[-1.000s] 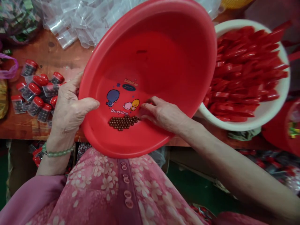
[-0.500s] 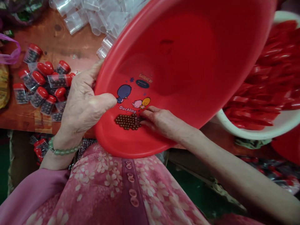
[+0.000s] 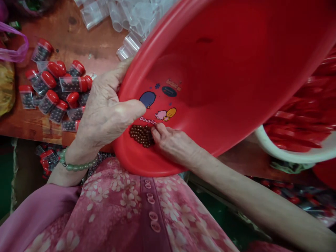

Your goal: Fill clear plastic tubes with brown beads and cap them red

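A red plastic basin (image 3: 236, 80) with duckling stickers leans tilted toward me, its low end against my lap. My left hand (image 3: 105, 108) grips its left rim, thumb on the inside and the fingers mostly hidden behind the wall. Small brown balls (image 3: 141, 135) lie bunched together at the basin's low end. My right hand (image 3: 173, 141) is inside the basin at the right side of these balls, its fingers curled and closed. Whatever sits between those fingers is hidden.
Left on the wooden table (image 3: 65, 31) lie several red-capped clear jars (image 3: 49, 101) filled with dark balls. Clear empty tubes (image 3: 126, 17) are heaped behind the basin. On the right stands a white tub (image 3: 283, 150) of red plastic pieces (image 3: 299, 122). More capped jars (image 3: 49, 161) sit below the table edge.
The basin has shifted right in view and its far end appears raised. The balls look more tightly bunched. My right fingers have curled in more, hiding a clear object seen earlier at their tips.
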A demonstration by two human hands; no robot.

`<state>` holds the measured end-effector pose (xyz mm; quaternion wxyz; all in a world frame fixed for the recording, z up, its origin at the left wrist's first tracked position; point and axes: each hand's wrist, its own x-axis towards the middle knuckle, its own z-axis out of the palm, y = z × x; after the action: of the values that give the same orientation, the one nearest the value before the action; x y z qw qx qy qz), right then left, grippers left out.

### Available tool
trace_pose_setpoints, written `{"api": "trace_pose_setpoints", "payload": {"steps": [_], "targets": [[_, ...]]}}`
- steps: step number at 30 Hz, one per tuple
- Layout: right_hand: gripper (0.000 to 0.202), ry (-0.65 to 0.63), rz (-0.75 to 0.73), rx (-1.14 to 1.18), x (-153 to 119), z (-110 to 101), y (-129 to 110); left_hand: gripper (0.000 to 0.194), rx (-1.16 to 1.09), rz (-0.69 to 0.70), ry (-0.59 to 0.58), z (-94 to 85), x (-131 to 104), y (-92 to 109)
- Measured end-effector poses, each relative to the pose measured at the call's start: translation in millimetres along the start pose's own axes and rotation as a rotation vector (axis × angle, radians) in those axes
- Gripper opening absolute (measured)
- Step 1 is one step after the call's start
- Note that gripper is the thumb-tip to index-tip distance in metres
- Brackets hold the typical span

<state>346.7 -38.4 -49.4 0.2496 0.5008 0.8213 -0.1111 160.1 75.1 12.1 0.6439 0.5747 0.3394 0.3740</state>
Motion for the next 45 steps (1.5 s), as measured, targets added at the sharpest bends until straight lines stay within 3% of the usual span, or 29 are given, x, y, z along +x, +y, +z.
{"api": "trace_pose_setpoints", "payload": {"steps": [4,10,13,17,24,34,37,40,42,45], "targets": [[0.039,0.063,-0.056,-0.022,6,1,-4,0.047,0.056,-0.073,0.042,2.2,0,0],[0.031,0.164,-0.299,0.07,23,-12,0,0.036,0.036,-0.078,0.046,3.8,-1,2],[0.027,0.176,-0.406,0.206,30,-21,6,0.042,0.05,-0.102,0.052,4.1,-2,4],[0.031,0.259,-0.469,0.567,34,-22,10,0.049,0.062,-0.105,0.054,3.0,-3,4],[0.03,0.435,-0.497,1.041,35,-19,6,0.038,0.033,-0.139,0.07,-1.6,-3,-4],[0.038,0.514,-0.421,1.203,26,-44,30,0.042,0.03,-0.195,0.125,-25.2,22,-35],[0.039,0.504,-0.367,1.238,19,-55,42,0.044,0.198,-0.147,0.155,-31.8,25,-37],[0.037,0.524,-0.276,1.255,12,-60,51,0.063,0.573,0.088,0.264,-26.4,16,-26],[0.035,0.582,-0.244,1.265,9,-61,57,0.073,0.702,0.185,0.161,-15.2,7,-14],[0.035,0.662,-0.277,1.286,5,-64,65,0.07,0.468,0.052,-0.219,7.1,-3,-4]]}}
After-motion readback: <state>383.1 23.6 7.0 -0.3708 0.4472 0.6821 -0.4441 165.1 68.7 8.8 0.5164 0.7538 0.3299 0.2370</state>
